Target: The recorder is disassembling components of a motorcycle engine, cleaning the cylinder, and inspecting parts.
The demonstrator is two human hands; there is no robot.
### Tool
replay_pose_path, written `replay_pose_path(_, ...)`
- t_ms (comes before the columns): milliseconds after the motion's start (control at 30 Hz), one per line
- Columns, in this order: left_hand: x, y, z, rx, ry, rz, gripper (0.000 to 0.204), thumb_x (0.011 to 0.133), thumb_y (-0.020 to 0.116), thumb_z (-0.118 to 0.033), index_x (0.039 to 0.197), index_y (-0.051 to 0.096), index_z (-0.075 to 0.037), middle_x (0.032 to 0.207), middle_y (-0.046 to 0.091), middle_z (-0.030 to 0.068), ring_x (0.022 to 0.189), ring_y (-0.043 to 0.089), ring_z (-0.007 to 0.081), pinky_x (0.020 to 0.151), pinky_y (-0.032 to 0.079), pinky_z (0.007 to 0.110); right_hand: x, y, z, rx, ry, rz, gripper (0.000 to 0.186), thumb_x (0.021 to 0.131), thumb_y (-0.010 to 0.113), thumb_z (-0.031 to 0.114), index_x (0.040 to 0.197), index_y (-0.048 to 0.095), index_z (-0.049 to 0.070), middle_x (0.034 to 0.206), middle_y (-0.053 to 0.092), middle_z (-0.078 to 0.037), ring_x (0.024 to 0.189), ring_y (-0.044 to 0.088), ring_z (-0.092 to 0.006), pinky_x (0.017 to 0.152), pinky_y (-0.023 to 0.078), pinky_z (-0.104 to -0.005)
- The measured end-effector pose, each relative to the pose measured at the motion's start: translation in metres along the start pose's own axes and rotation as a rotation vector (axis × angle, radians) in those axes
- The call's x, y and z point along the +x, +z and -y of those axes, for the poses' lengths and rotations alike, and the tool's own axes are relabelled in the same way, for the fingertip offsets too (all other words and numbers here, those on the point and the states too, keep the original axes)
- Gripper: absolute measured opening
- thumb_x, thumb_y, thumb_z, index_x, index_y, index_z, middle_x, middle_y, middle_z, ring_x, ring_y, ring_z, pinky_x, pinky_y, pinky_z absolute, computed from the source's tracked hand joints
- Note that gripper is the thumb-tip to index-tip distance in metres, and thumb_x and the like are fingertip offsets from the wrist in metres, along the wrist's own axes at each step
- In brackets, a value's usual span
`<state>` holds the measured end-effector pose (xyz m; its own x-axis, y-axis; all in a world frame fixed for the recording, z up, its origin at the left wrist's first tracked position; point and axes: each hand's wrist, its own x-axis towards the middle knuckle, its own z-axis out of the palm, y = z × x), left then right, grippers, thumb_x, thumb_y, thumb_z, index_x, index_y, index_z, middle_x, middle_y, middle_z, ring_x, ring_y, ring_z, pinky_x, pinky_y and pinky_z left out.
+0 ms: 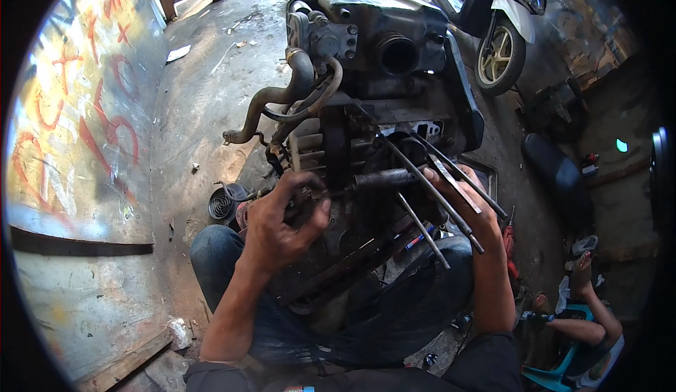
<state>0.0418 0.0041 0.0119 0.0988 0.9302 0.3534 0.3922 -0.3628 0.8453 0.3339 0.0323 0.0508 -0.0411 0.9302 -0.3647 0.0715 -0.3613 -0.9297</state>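
Note:
In front of my knees stands a greasy, partly dismantled engine [387, 40], with several long metal studs [415, 170] jutting toward me. A short dark metal tube [386, 179] lies crosswise among them. My right hand [468, 198] is beyond the studs, its fingers closed around the tube's right end; the studs and a flat metal strip [454, 183] partly cover it. Off the tube's left end, my left hand [285, 219] is closed, fingers curled toward the thumb. Whatever sits in that grip is too dark to make out.
A curved hose [271, 100] hangs off the engine's left side. A painted metal wall [84, 110] runs along the left. A white scooter [503, 22] stands back right, with a black seat [556, 174] nearer. Lower right, another person's leg [577, 330] shows by a teal chair [553, 378].

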Motion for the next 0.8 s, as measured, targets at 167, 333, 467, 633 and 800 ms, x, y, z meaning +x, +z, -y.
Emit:
replay_pose_path(167, -0.049, -0.022, -0.019, 0.098, -0.186, 0.262, 0.032, 0.084, 0.076, -0.018, 0.108, 0.063, -0.002, 0.088, 0.070, 0.0148, 0.077, 0.072, 0.0270, 0.068, 0.056, 0.035, 0.001, -0.003, 0.001, 0.050, 0.043, 0.015, 0.043, 0.082, 0.086, 0.031, 0.099, 0.072, -0.005, 0.082, 0.071, -0.005, 0.072, 0.064, -0.0077, 0.066, 0.050, -0.0194)
replay_pose_path(333, -0.085, -0.010, -0.015, 0.220, -0.300, 0.485, 0.037, 0.087, 0.072, -0.024, 0.112, 0.060, 0.001, 0.100, 0.067, 0.0191, 0.084, 0.068, 0.0420, 0.072, 0.056, 0.047, 0.000, -0.003, 0.004, 0.007, 0.018, 0.007, 0.042, 0.082, 0.086, 0.032, 0.100, 0.073, -0.004, 0.084, 0.071, -0.004, 0.076, 0.063, -0.0088, 0.072, 0.050, -0.0219)
replay_pose_path(467, -0.092, -0.003, -0.006, 0.344, -0.299, 0.494, 0.037, 0.089, 0.070, -0.023, 0.111, 0.057, 0.003, 0.103, 0.066, 0.0203, 0.083, 0.067, 0.0429, 0.071, 0.055, 0.048, 0.003, -0.002, -0.001, 0.050, 0.005, 0.040, 0.044, 0.082, 0.086, 0.034, 0.100, 0.073, -0.003, 0.084, 0.071, -0.005, 0.076, 0.063, -0.0094, 0.073, 0.049, -0.0219)
replay_pose_path(633, -0.095, 0.001, -0.006, 0.423, -0.349, 0.436, 0.039, 0.088, 0.071, -0.022, 0.115, 0.055, 0.003, 0.105, 0.066, 0.0222, 0.087, 0.067, 0.0427, 0.074, 0.055, 0.047, 0.001, -0.004, 0.000, 0.033, 0.005, 0.035, 0.040, 0.082, 0.086, 0.033, 0.097, 0.074, -0.003, 0.079, 0.071, -0.004, 0.070, 0.062, -0.0083, 0.069, 0.049, -0.0223)
replay_pose_path(800, -0.095, 0.001, 0.001, 0.322, -0.421, 0.353, 0.045, 0.089, 0.072, -0.018, 0.123, 0.051, 0.002, 0.107, 0.067, 0.0231, 0.095, 0.069, 0.0388, 0.081, 0.055, 0.043, -0.002, -0.001, 0.002, 0.018, -0.017, 0.011, 0.039, 0.082, 0.086, 0.033, 0.097, 0.074, -0.002, 0.078, 0.071, -0.004, 0.069, 0.063, -0.0085, 0.066, 0.050, -0.0223)
